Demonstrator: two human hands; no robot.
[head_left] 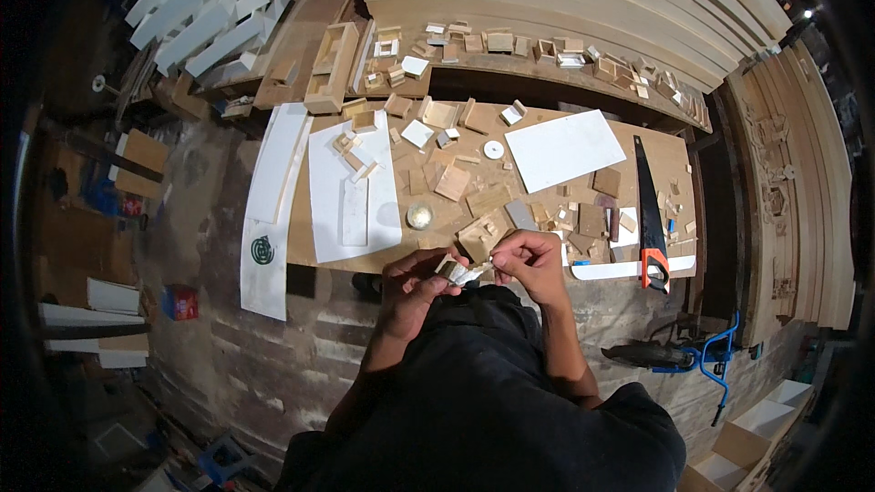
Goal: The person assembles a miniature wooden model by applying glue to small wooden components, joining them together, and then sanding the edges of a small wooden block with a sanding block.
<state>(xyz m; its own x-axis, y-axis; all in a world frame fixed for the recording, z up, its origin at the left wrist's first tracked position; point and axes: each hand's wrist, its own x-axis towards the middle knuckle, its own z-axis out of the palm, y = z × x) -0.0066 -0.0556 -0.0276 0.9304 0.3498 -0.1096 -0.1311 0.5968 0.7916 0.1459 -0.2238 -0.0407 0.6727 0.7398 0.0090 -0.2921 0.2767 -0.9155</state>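
Close to my body, at the table's near edge, my left hand (412, 293) grips a small wood-and-white model piece (463, 273) between thumb and fingers. Thumb and forefinger of my right hand (536, 266) are pinched together at the right end of that piece; what they hold is too small to tell. Just beyond both hands lies a small wooden block assembly (483, 235). A little round dish (420, 215) with pale contents stands on the table past my left hand.
On the worktable (456, 191) lie white boards (565, 150), wood offcuts, a white disc (493, 149) and a handsaw (649, 210) with an orange handle at the right. Small wooden models line a shelf (497, 62) behind. A blue-framed child's bike (706, 355) stands at the lower right.
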